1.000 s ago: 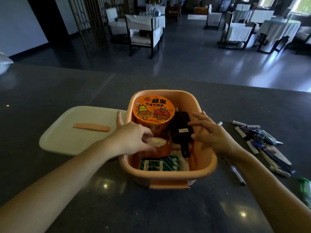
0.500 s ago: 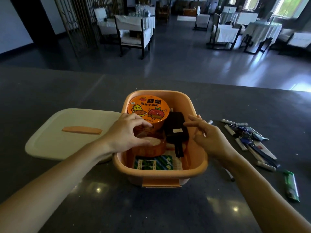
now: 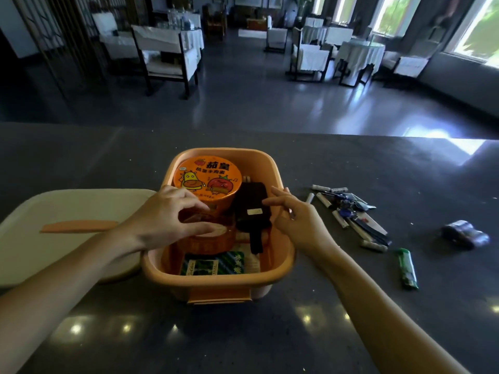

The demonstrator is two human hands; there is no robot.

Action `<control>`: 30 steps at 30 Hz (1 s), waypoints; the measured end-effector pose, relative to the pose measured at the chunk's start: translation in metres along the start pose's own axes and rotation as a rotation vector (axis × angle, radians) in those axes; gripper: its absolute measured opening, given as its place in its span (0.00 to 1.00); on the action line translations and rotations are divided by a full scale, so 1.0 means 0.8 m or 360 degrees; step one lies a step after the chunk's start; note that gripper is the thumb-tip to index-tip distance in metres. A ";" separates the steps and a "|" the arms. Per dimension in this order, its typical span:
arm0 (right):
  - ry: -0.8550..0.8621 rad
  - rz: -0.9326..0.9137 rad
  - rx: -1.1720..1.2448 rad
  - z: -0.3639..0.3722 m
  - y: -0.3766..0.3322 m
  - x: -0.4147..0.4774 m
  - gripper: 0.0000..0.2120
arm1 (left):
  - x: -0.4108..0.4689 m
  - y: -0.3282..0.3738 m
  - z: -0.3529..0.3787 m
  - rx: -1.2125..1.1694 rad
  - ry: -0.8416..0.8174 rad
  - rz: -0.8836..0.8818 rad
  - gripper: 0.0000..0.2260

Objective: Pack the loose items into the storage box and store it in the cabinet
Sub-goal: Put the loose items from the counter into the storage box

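Note:
An orange storage box stands open on the dark counter. Inside are an orange instant-noodle bowl at the back, a black pouch on the right and a green printed packet on the bottom. My left hand reaches in from the left, its fingers and thumb curled round a small orange jar with a pale lid. With fingers stretched out, my right hand hovers over the box's right rim beside the pouch and holds nothing.
The box's cream lid with an orange handle lies to the left. Right of the box lie several pens, batteries and keys, a green wrapped item and a dark blurred object. Dining tables and chairs stand beyond the counter.
My left hand's fingers have arched further over the small jar inside the box. My right hand has stayed at the right rim. The view has tilted up slightly.

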State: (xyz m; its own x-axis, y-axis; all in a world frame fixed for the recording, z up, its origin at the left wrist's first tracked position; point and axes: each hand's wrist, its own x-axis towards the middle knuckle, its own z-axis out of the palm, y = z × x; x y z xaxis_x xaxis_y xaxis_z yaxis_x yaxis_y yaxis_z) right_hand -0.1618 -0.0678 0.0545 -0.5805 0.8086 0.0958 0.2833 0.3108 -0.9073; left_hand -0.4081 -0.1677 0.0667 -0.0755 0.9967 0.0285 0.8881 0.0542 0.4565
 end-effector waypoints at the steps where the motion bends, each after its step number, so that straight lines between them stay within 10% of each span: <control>1: -0.0005 0.0002 0.0031 -0.003 0.001 0.000 0.16 | 0.000 0.002 -0.002 0.0067 0.0000 0.0017 0.38; 17: 0.0279 0.0270 0.0138 -0.265 0.155 -0.016 0.14 | 0.103 0.272 0.096 0.0080 0.0486 0.0510 0.15; 30: 0.0014 0.0455 0.0401 -0.375 0.277 0.004 0.12 | 0.234 0.296 0.258 -0.0133 0.0062 -0.0323 0.32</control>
State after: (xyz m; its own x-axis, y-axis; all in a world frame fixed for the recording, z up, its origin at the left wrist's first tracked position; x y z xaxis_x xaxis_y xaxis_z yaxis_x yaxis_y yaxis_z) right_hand 0.1279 0.1534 -0.0231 -0.4982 0.8496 -0.1731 0.2353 -0.0597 -0.9701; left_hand -0.1186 0.0438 -0.0035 -0.2679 0.9627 -0.0381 0.8123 0.2470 0.5283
